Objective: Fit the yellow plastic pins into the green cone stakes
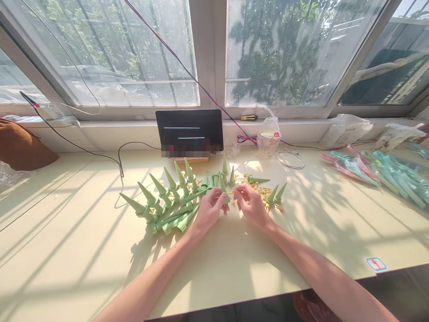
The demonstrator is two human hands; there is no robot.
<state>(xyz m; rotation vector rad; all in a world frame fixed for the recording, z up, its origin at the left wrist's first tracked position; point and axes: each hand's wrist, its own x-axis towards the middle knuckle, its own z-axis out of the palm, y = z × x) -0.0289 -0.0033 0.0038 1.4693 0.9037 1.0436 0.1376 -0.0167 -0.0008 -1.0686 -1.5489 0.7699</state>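
Note:
My left hand (210, 209) is closed round a green cone-shaped plastic spike (224, 189), its tip pointing up and away. My right hand (250, 203) pinches a small yellow part (233, 193) right beside that spike's base. Several more green spikes (161, 197) lie and stand in a row to the left of my left hand. A few others (276, 194) stand to the right of my right hand. Small yellow parts (264, 192) are scattered on the pale table (100, 250) between them.
A dark tablet (189, 132) leans at the back by the window sill. A clear plastic bag (269, 134) and a coiled white cable (291, 158) lie behind the parts. Bags of pink and teal plastic pieces (378, 172) fill the right side. A brown object (20, 145) sits far left.

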